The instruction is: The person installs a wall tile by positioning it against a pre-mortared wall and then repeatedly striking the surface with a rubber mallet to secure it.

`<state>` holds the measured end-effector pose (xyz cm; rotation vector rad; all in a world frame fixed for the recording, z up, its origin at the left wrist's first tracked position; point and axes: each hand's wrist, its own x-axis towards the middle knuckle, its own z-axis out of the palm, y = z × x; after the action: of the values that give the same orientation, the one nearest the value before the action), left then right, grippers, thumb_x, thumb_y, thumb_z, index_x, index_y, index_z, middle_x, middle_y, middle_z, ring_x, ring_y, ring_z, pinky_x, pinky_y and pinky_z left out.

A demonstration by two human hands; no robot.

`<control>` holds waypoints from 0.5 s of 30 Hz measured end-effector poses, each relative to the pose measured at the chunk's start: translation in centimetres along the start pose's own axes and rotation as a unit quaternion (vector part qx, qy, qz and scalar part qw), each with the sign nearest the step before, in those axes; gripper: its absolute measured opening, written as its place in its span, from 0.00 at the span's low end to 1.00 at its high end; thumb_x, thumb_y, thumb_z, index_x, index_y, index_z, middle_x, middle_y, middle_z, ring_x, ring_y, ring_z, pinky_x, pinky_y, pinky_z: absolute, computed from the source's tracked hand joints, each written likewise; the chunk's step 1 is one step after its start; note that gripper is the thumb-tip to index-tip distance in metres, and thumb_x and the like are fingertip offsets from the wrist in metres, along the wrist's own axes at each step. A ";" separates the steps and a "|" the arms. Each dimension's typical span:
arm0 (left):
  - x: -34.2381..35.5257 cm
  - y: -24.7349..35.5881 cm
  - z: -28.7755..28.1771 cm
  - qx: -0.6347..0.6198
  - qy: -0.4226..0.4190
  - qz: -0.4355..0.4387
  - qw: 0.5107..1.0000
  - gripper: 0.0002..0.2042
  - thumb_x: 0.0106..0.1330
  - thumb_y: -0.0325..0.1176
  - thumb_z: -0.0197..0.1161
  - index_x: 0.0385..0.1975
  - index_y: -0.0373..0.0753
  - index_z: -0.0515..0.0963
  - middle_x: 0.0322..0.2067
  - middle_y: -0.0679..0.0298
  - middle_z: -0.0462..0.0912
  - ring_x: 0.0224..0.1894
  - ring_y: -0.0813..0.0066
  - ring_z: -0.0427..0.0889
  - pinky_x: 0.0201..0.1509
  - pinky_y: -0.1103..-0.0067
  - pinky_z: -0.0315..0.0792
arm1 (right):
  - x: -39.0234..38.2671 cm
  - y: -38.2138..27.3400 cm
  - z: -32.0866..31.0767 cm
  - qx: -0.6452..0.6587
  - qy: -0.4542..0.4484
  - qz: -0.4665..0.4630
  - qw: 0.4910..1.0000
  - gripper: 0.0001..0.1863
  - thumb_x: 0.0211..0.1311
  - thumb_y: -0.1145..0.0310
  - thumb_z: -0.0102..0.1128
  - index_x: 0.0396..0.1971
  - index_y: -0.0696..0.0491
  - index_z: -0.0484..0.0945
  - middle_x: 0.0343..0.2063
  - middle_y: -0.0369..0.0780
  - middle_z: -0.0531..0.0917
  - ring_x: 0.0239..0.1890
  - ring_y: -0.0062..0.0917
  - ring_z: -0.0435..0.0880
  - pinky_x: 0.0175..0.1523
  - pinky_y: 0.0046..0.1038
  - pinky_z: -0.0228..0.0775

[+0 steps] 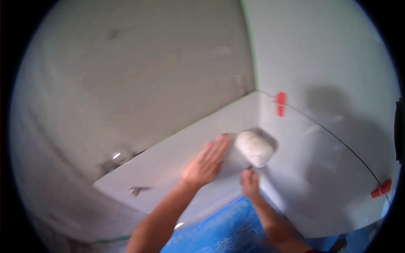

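Observation:
My left hand [206, 162] lies flat with fingers stretched out against a pale grey wall tile [168, 166]. Just right of its fingertips is the blocky white head of a mallet [255, 147], blurred by motion. My right hand [250, 181] is closed round its short visible handle, below the head. The mallet's head is in front of the tile near the corner where two tiled walls meet; whether it touches the tile I cannot tell.
Bare grey wall [168, 71] rises above the tile. A small metal fitting [135, 191] sticks out at its lower left. Two red wedges, an upper one [281, 104] and a lower one [381, 188], sit along the right wall's joint. Blue sheeting [219, 230] lies below.

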<state>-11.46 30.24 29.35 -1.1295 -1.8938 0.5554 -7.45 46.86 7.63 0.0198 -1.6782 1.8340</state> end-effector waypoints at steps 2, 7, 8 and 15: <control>-0.8 0.0 0.4 -0.005 0.017 -0.022 1.000 0.28 0.65 0.40 0.52 0.66 0.35 0.65 0.69 0.60 0.63 0.71 0.68 0.60 0.74 0.72 0.48 | 0.8 -3.4 -2.3 0.009 -0.040 0.052 0.998 0.23 0.73 0.52 0.46 0.17 0.47 0.65 0.11 0.29 0.65 0.13 0.13 0.61 0.17 0.20 0.51; -14.0 0.8 0.7 0.012 0.076 -0.253 0.964 0.27 0.64 0.43 0.53 0.59 0.32 0.72 0.66 0.49 0.65 0.71 0.54 0.59 0.75 0.62 0.43 | -0.9 -11.0 -1.0 0.081 -0.043 0.086 0.992 0.23 0.73 0.53 0.40 0.19 0.52 0.63 0.12 0.32 0.67 0.12 0.16 0.63 0.19 0.20 0.54; -15.5 1.1 1.1 0.020 0.072 -0.258 0.963 0.27 0.64 0.43 0.53 0.59 0.32 0.72 0.66 0.49 0.65 0.71 0.54 0.59 0.75 0.62 0.43 | -1.5 -11.1 -0.3 0.085 -0.052 0.086 0.991 0.23 0.73 0.53 0.40 0.19 0.52 0.63 0.12 0.32 0.67 0.12 0.16 0.63 0.19 0.20 0.54; -15.2 3.2 3.3 0.072 0.103 -0.319 0.939 0.32 0.67 0.46 0.46 0.67 0.31 0.62 0.69 0.47 0.59 0.74 0.47 0.50 0.76 0.58 0.33 | -0.8 -8.1 5.8 -0.335 0.017 -0.385 0.860 0.13 0.66 0.61 0.52 0.44 0.52 0.76 0.34 0.38 0.81 0.31 0.28 0.79 0.38 0.28 0.73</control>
<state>-8.97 18.81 18.61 -0.4095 -1.8603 0.1934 -5.45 41.06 15.51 0.3123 -1.8274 0.6204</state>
